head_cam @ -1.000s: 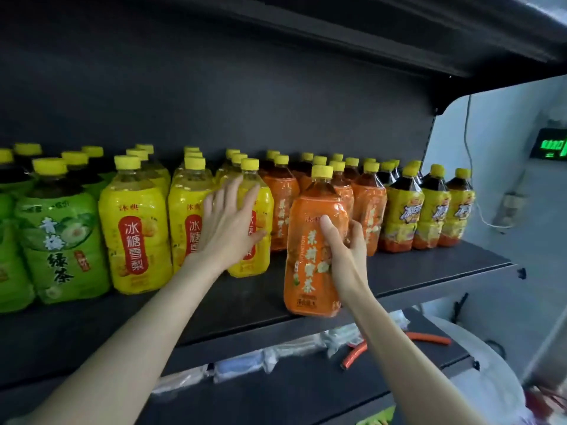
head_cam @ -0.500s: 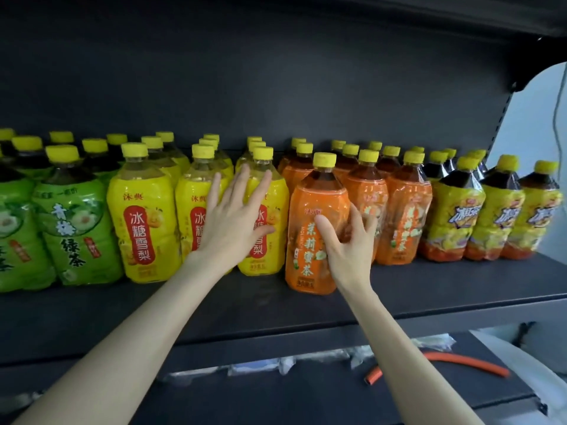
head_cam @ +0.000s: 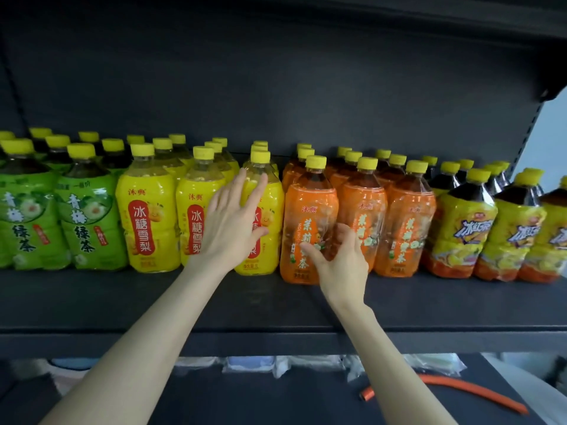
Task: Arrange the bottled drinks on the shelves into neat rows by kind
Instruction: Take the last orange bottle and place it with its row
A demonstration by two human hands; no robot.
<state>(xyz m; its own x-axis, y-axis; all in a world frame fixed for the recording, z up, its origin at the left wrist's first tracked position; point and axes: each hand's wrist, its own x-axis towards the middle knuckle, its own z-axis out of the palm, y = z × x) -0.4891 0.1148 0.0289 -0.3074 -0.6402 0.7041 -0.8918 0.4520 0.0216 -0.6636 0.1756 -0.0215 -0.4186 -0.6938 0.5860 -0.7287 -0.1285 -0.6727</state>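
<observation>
The left hand (head_cam: 230,231) is covering much of the label on the yellow bottle (head_cam: 274,197) just left of the front orange bottle (head_cam: 306,210).

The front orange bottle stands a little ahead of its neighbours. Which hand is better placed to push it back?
Right, probably. The right hand holds that orange bottle low on its label; the left hand lies flat on a yellow bottle.

Orange bottle (head_cam: 310,228) now on shelf (head_cam: 276,305)
</observation>
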